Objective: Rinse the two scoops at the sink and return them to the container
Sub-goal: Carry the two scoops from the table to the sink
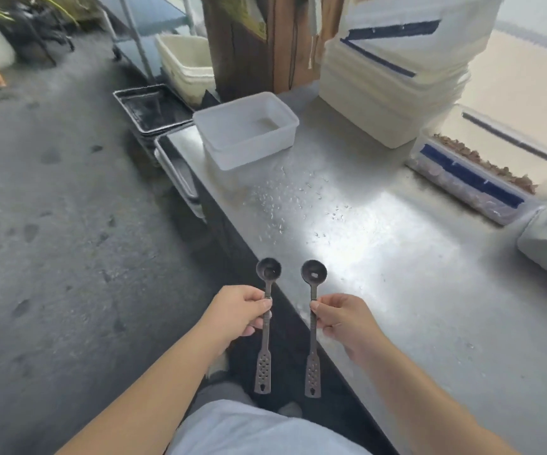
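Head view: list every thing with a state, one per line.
left hand: closed on left scoop
right hand: closed on right scoop
white container: open, no lid, upright
steel counter: wet with droplets
clear box: lidded, holding brown pieces

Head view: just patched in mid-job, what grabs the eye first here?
Two dark scoops held up side by side at bottom centre, bowls pointing away: the left scoop pinched in the left hand, the right scoop in the right hand. Beyond them, the steel counter is speckled with droplets, and an open white container sits at its far left corner.
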Demonstrator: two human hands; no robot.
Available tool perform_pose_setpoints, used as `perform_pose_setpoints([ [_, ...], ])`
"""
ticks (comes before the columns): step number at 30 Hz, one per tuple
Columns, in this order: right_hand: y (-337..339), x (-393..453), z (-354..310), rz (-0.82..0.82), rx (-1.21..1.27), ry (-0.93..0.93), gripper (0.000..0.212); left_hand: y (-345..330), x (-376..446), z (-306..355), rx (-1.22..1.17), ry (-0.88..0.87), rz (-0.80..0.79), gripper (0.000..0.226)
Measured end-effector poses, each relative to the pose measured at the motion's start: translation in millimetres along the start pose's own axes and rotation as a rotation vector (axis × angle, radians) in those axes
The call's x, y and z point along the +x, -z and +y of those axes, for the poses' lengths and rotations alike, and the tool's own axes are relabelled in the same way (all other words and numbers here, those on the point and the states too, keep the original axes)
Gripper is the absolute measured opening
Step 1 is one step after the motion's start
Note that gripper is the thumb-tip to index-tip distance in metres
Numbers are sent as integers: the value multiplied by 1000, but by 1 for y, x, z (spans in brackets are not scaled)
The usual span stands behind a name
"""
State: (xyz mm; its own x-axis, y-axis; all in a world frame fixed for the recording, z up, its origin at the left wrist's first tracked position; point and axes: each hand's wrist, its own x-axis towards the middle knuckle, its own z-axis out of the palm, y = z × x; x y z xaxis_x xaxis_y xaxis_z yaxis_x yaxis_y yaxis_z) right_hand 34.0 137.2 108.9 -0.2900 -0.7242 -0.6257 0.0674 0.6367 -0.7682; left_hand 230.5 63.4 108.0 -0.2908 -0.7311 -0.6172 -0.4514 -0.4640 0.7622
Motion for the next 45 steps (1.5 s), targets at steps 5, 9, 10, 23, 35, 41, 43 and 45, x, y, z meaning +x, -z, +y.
perform_pose_setpoints([
  [5,-61,4,-29,-140,-114,15,25,53,-28,-26,-120,43,134,8],
  [9,-119,10,-47,-282,-221,67,26,102,-48,-47,-211,52,230,10],
  [10,-136,11,-51,-315,-245,80,26,115,-54,-52,-230,53,256,10],
  [23,-380,-5,-94,-655,-450,179,27,304,-125,-128,-429,98,513,13],
  [35,-583,-25,-118,-1008,-644,189,18,429,-181,-199,-680,160,816,7],
  [41,-689,-15,-134,-1195,-744,199,15,491,-182,-225,-795,206,991,8],
  [43,-728,-11,-143,-1265,-792,218,15,515,-181,-231,-843,210,1068,9],
  [45,-767,-11,-152,-1338,-840,241,18,537,-179,-235,-905,214,1145,9],
])
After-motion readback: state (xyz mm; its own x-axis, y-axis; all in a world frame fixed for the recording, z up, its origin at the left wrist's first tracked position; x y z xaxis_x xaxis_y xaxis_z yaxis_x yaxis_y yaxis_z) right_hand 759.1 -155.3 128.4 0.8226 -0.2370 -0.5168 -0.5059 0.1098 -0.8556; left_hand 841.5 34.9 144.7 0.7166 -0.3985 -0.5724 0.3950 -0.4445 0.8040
